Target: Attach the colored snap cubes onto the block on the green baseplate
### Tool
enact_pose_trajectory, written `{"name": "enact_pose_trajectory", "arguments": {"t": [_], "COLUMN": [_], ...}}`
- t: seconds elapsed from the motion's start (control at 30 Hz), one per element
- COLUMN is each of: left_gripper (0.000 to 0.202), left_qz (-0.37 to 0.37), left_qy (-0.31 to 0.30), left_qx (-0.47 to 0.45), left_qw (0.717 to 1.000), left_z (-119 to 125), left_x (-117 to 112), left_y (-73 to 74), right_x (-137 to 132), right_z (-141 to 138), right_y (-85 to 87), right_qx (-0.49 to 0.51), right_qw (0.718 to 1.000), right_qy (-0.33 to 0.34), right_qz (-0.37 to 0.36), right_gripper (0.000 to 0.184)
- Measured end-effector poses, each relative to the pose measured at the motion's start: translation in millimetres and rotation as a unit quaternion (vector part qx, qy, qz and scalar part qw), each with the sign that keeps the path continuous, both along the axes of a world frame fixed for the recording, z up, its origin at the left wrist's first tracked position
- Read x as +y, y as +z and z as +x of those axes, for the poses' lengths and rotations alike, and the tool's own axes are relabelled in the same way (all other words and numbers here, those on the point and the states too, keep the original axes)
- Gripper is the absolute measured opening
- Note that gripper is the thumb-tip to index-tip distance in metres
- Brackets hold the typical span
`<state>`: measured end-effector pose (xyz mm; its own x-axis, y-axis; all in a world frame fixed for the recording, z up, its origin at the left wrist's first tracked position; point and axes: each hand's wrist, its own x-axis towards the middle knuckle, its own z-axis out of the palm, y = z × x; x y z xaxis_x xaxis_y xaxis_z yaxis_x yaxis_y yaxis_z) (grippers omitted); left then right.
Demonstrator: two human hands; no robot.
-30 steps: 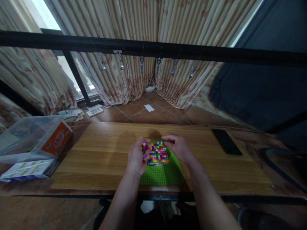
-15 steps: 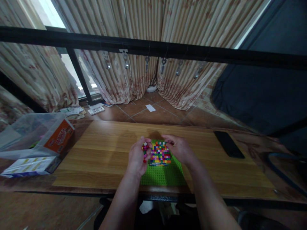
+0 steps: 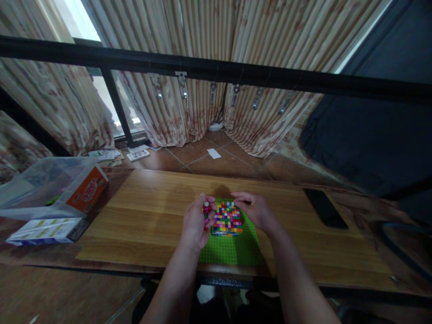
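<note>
A block built of small multicoloured toy bricks [image 3: 228, 219] stands on a green studded baseplate [image 3: 232, 253]. At its left side my left hand [image 3: 195, 220] is curled, palm turned inward, around several loose toy bricks [image 3: 206, 210], mostly pink and red with a white one. My right hand [image 3: 254, 210] is over the block's far right corner, thumb and fingertips brought together. Whether a brick is between those fingertips is too small to make out.
The baseplate lies on a wooden board [image 3: 141, 225]. A black phone [image 3: 325, 208] rests on the right. To the left are a clear plastic bin [image 3: 43, 204] with an orange label and a flat white box [image 3: 47, 231]. A black bar [image 3: 202, 67] with hanging clips crosses beyond the table.
The view has shifted slightly, moving everything a little to the right. Both hands keep nearly the same places beside the block, the left still curled around bricks.
</note>
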<state>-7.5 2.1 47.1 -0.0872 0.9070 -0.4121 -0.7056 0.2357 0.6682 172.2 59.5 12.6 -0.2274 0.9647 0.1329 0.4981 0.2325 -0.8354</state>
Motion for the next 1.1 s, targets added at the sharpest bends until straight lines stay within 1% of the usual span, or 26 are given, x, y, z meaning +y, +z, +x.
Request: {"name": "enact_pose_trajectory", "arguments": {"t": [0.17,0.27,0.6,0.77,0.87,0.93,0.97,1.03,1.1], "left_gripper": [0.024,0.024,0.026,0.031,0.033,0.034,0.034,0.035,0.035], "left_qz": [0.003,0.005,0.001,0.002,-0.004,-0.008,-0.009,-0.006,-0.004], "left_qy": [0.002,-0.001,-0.015,-0.031,-0.038,-0.039,-0.041,-0.045,-0.045], "left_qx": [0.002,0.002,0.004,-0.011,-0.021,-0.021,-0.019,-0.013,-0.012], "left_qw": [1.000,1.000,1.000,0.999,0.999,0.999,0.999,0.999,0.999], "left_z": [-0.1,0.3,5.6,8.4,8.5,8.9,9.2,10.3,11.6], "left_x": [0.3,0.9,-0.5,-0.9,-0.4,-0.2,-0.1,-0.2,-0.3], "left_y": [-0.4,-2.0,-2.7,-2.8,-1.7,-1.4,-1.5,-1.8,-1.9], "right_x": [4.9,6.8,8.0,6.9,5.1,0.7,-2.5,-10.6,-19.0], "right_z": [1.5,1.5,-0.2,2.5,1.4,-4.2,-8.4,-18.6,-28.9], "right_y": [-3.2,-3.8,-8.0,-10.7,-3.2,5.9,11.1,21.3,30.2], "right_qx": [0.034,0.046,0.079,0.099,0.109,0.129,0.141,0.143,0.115], "right_qw": [0.999,0.997,0.995,0.994,0.991,0.987,0.985,0.986,0.990], "right_qy": [-0.002,-0.002,-0.010,-0.040,-0.076,-0.095,-0.092,-0.047,0.014], "right_qz": [-0.042,-0.054,-0.053,-0.034,-0.005,0.025,0.043,0.066,0.084], "right_gripper": [0.028,0.027,0.031,0.034,0.031,0.026,0.023,0.017,0.016]}}
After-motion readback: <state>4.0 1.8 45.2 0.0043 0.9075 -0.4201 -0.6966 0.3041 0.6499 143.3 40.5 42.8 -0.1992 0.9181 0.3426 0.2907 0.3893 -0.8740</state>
